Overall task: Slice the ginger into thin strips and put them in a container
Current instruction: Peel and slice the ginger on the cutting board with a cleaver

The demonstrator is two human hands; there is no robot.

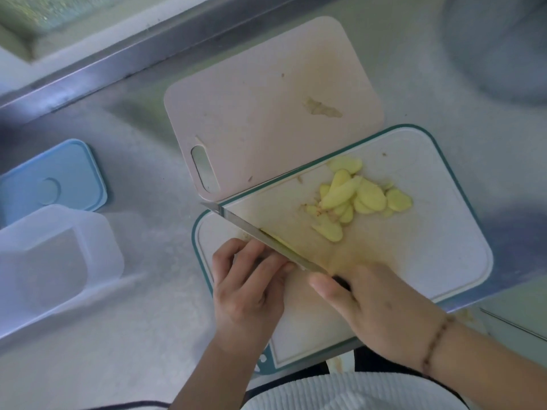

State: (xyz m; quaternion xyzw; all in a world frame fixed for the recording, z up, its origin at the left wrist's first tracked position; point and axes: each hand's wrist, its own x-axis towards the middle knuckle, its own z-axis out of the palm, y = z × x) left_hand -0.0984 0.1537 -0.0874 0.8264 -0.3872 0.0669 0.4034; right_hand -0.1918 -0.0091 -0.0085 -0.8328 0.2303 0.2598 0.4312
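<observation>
Gripping the knife [266,241], right hand [370,306] cuts ginger [276,238] pinned under left hand's [248,288] curled fingers. Clear container [53,261] holds nothing visible (blue lid [53,179] beside it).

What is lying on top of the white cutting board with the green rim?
On the white cutting board: a pile of ginger slices, the knife held by the right hand, and the left hand steadying a ginger piece, mostly hidden beneath the blade.
</observation>
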